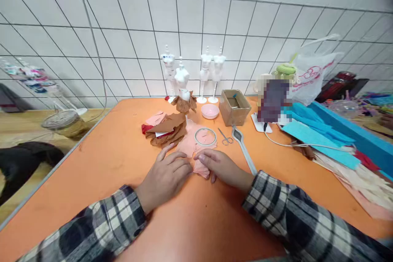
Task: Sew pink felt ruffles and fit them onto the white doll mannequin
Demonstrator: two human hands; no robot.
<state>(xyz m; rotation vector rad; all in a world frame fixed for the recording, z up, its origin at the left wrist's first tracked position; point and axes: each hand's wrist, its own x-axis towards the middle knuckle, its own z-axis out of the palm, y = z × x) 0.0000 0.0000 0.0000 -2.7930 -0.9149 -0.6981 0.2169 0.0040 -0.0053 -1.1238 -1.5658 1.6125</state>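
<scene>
A small piece of pink crepe paper [201, 169] is between my two hands, low over the orange table. My right hand [222, 167] is closed on it, thumb and fingers pressed together at its upper edge. The fingers of my left hand [168, 177] are bent at its left side, with one finger stretched away; their tips are partly hidden. Just beyond lies a larger pink crepe sheet [186, 145], with a roll of clear tape [205, 144] on it. Small scissors [226, 137] lie to the right, beside a long grey tool [244, 145].
Brown crepe paper [168, 129] is stacked at left. Behind stand several white mini mannequins [181, 75], a pink bowl [210, 111] and a cardboard box [235, 108]. A blurred device on a white stand [260, 123] trails a cable. Blue paper sheets [322, 141] cover the right side.
</scene>
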